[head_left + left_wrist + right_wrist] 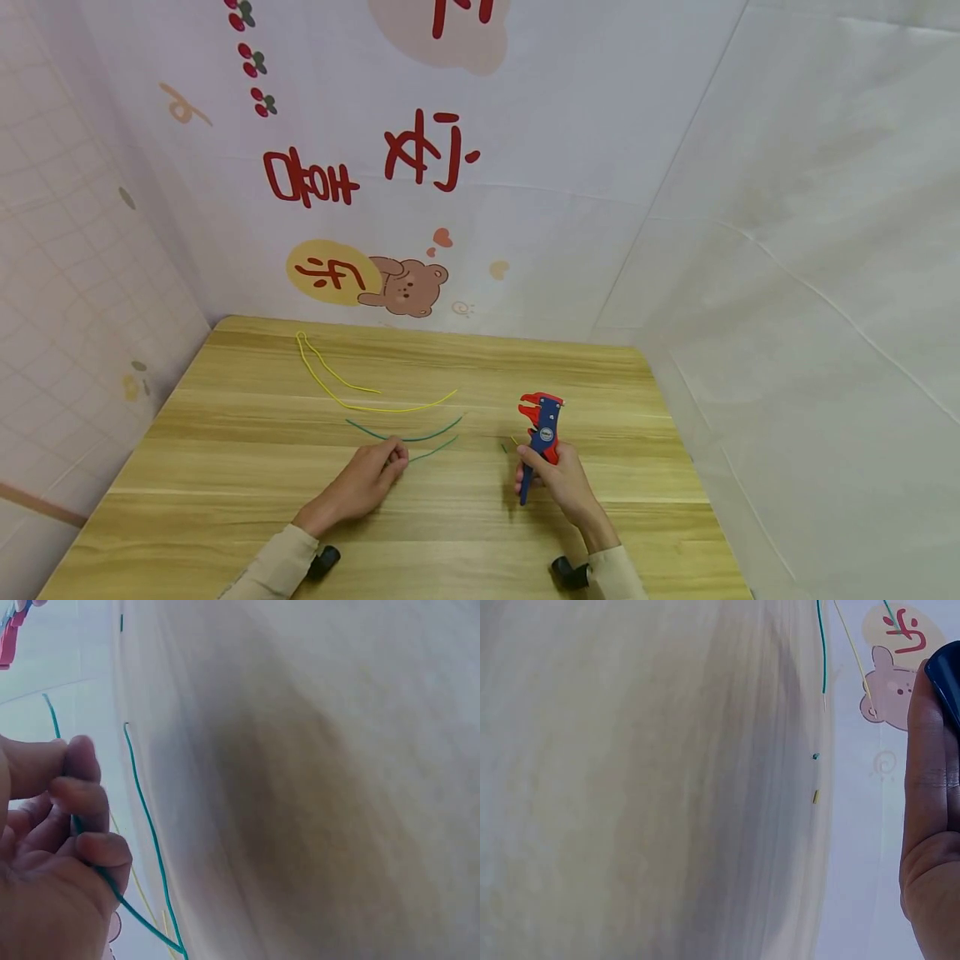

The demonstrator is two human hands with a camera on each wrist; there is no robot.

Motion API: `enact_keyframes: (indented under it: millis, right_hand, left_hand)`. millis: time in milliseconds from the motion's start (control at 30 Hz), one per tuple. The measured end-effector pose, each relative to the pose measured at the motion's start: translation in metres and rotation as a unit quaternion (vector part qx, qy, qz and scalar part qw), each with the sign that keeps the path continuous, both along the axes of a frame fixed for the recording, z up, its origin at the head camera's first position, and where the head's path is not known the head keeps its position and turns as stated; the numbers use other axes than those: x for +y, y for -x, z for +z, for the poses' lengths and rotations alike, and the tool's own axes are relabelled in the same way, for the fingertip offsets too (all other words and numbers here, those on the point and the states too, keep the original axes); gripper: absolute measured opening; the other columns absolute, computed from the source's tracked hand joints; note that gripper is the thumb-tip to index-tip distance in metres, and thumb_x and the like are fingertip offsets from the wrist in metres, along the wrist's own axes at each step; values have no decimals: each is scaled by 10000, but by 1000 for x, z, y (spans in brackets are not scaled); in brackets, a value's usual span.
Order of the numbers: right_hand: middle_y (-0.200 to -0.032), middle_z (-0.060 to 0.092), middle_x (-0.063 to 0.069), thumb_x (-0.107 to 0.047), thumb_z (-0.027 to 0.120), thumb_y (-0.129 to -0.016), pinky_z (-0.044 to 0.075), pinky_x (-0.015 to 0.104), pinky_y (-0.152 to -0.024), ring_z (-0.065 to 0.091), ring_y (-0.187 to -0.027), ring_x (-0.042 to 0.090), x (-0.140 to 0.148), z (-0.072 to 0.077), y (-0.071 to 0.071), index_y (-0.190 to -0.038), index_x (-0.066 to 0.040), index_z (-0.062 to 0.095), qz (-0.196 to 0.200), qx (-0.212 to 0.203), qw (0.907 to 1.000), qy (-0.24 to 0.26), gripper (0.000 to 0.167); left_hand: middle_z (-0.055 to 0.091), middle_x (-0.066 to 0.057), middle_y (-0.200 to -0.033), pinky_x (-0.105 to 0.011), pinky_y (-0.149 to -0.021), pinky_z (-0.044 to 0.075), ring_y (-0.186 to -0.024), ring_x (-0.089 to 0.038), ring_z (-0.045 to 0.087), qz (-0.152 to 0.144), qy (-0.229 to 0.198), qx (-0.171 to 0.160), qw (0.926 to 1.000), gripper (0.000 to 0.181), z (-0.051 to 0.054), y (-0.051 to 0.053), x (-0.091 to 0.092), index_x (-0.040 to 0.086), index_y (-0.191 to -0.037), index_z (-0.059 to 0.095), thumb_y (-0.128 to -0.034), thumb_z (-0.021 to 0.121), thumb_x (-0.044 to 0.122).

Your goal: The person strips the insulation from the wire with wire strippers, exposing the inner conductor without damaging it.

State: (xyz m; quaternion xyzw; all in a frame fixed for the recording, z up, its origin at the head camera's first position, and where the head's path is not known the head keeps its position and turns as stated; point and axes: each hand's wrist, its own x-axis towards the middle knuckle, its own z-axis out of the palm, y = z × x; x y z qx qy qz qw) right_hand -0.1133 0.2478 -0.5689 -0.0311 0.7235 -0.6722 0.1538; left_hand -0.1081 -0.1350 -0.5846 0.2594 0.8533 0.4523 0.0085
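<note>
My left hand (371,475) pinches a green wire between thumb and fingers just over the table. One end of that wire (51,712) sticks out past the fingertips in the left wrist view. Another stretch of green wire (427,437) lies behind the hand; the two stretches meet or cross, and I cannot tell if they are one wire. My right hand (558,479) grips the handles of a blue and red wire stripper (547,421), held upright with its red jaws on top. In the right wrist view, a green wire (823,660) ends in a bare metal tip.
A long yellow wire (337,398) lies bent in a loop at the back left of the table (225,467). Between the hands lie a short green scrap (504,448) and a yellow scrap (513,439). White printed cloth (525,250) stands behind and at both sides.
</note>
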Motion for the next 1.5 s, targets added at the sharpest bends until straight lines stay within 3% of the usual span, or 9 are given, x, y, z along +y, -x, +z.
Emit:
enact_keyframes:
  millis: [167,500,633,767,867,1033,1233,1500]
  right_hand:
    - [-896,760,132,-341,698,-1147,715,495,-830,833,-795,326,0,1,-1,-1266,30,608,-37,-2,10000,-34,400]
    - [-873,763,78,-323,688,-1153,717,447,-803,819,-756,229,-4,2,-3,-1271,66,585,89,13,9999,134,420]
    - [-866,766,65,-318,685,-1155,717,450,-799,819,-756,224,-8,2,-2,-1258,76,583,158,45,9997,154,420]
    - [-857,765,46,-305,676,-1160,715,458,-791,820,-756,223,-11,2,-2,-1268,145,566,328,76,9993,146,476]
    - [-852,763,44,-290,669,-1164,715,458,-772,817,-750,211,-14,2,-2,-1271,223,532,529,88,9984,179,542]
    - [-855,768,52,-274,669,-1162,715,484,-760,820,-740,196,-19,5,-2,-1230,256,525,768,101,9967,226,553]
    - [-866,773,45,-265,665,-1165,715,494,-770,838,-759,241,-24,8,-3,-1214,191,581,934,50,9954,180,466]
    - [-836,776,14,-164,623,-1172,713,452,-734,839,-734,202,-33,10,-5,-1100,98,650,1207,392,9913,361,274]
  left_hand:
    - [690,27,-861,-201,-687,492,-754,46,522,267,-303,213,9990,75,4,0,3,75,-1063,702,-1124,673,42]
    - [680,103,-871,-197,-672,477,-741,37,523,949,-549,236,9937,55,15,3,5,142,-1058,738,-1101,734,107]
    - [693,102,-864,-209,-660,471,-733,25,527,1082,-669,429,9909,83,22,6,5,114,-1062,754,-1110,744,181]
    - [719,90,-859,-220,-636,466,-714,21,520,1073,-826,659,9886,144,28,7,5,76,-1073,775,-1114,748,211]
    - [727,92,-862,-218,-626,459,-708,26,518,1053,-855,769,9878,82,33,8,6,103,-1069,782,-1104,754,171]
    - [728,90,-865,-218,-622,458,-721,16,534,1005,-873,951,9865,54,41,8,6,113,-1065,788,-1094,766,153]
    - [727,84,-854,-225,-653,477,-750,-2,565,902,-850,863,9885,100,50,8,6,112,-1068,793,-1091,782,209]
    - [770,-24,-885,-245,-694,502,-766,-3,586,825,-829,696,9907,71,59,7,8,142,-1071,790,-1099,770,204]
